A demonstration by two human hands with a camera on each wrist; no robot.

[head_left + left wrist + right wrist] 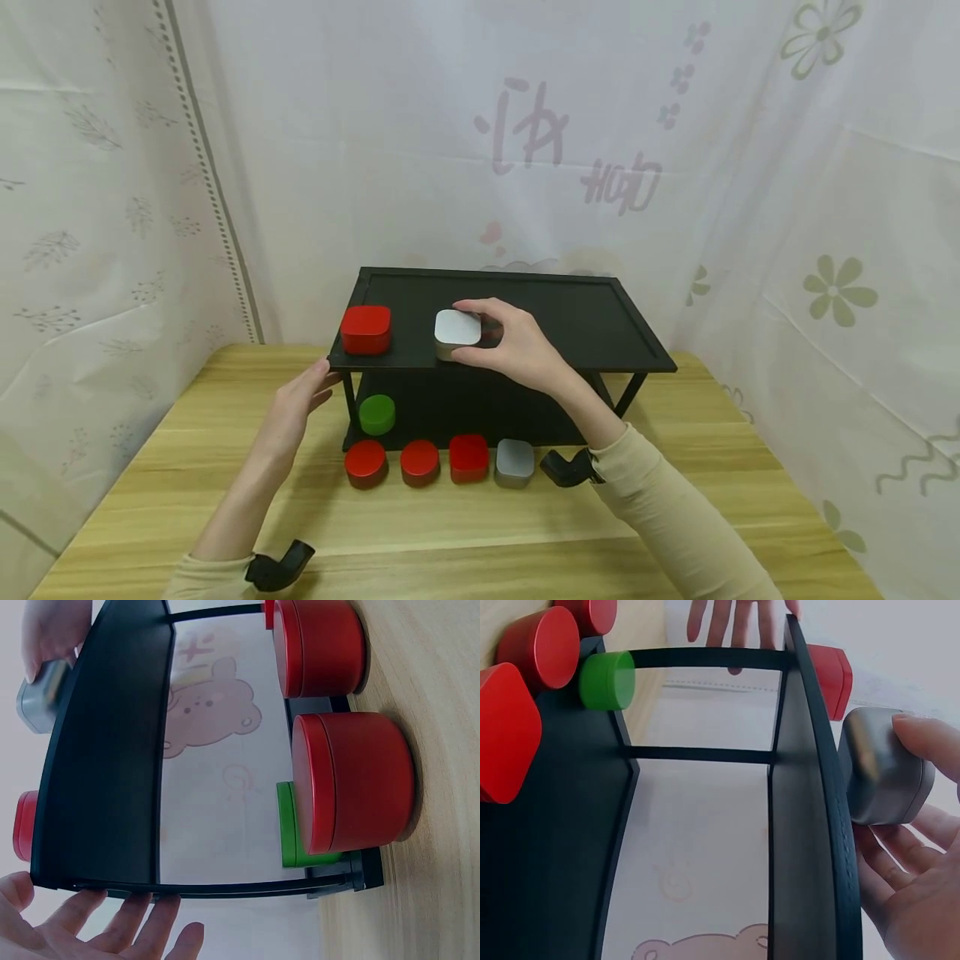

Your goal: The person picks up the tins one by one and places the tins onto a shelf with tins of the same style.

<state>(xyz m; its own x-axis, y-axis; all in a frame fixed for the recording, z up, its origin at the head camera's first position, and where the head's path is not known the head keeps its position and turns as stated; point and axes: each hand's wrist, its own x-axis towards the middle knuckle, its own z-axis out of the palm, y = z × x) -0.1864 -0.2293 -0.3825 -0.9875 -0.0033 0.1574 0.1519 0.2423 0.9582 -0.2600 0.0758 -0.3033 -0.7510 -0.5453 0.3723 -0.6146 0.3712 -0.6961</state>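
My R hand [517,346] pinches a silver tin [457,332] w/ thumb + fingers, by the front of the top shelf [555,321]; can't tell if they touch. My L hand [292,407] has loose, straight fingers touching its L end. Red tin [366,332] on top, green tin [377,415] on btm shelf [457,417]. Table [465,542] in front: 2 round red tins [366,464], square red one [468,459], 2nd silver one [514,463]. Lids on, insides hidden.

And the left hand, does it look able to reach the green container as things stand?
Probably yes: the left hand only touches the black rack, and the green container sits near its open left end. The red round container in front may hinder a frontal approach.
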